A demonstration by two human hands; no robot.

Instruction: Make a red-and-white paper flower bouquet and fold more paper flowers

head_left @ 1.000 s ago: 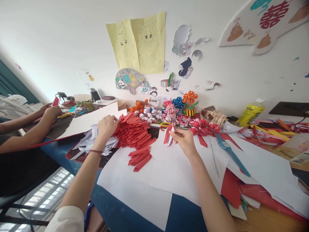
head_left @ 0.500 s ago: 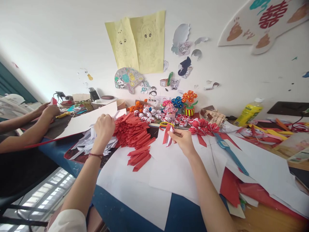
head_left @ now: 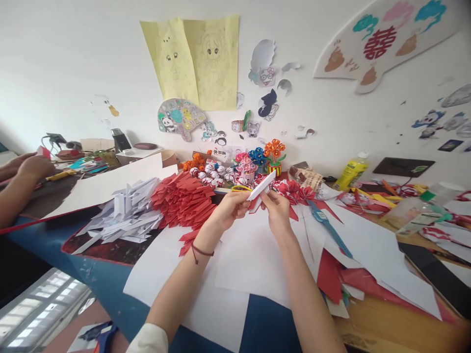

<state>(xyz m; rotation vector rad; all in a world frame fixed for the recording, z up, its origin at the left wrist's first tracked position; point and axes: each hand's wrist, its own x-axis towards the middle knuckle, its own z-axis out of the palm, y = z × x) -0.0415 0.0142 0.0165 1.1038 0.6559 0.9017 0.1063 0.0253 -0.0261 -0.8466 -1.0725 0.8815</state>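
Observation:
Over the middle of the table my left hand (head_left: 231,208) and my right hand (head_left: 275,208) meet. Between them is a white folded paper strip (head_left: 263,185), closed in the fingers of my left hand. My right hand pinches red and white folded paper (head_left: 255,204), partly hidden by the fingers and touching the white strip. To the left of my hands lies a heap of red folded paper strips (head_left: 182,198). Further left is a pile of white folded paper strips (head_left: 128,211) on a dark board. White paper sheets (head_left: 253,255) lie beneath my forearms.
Red-and-white paper balls (head_left: 217,174) and flowers in a striped pot (head_left: 274,169) stand by the wall. A blue watch (head_left: 329,228), a yellow bottle (head_left: 351,170) and paper scraps lie right. Another person's hands (head_left: 31,166) work at far left.
My left hand has moved right from the white pile to my right hand, bringing a white folded strip. The view has turned to the right.

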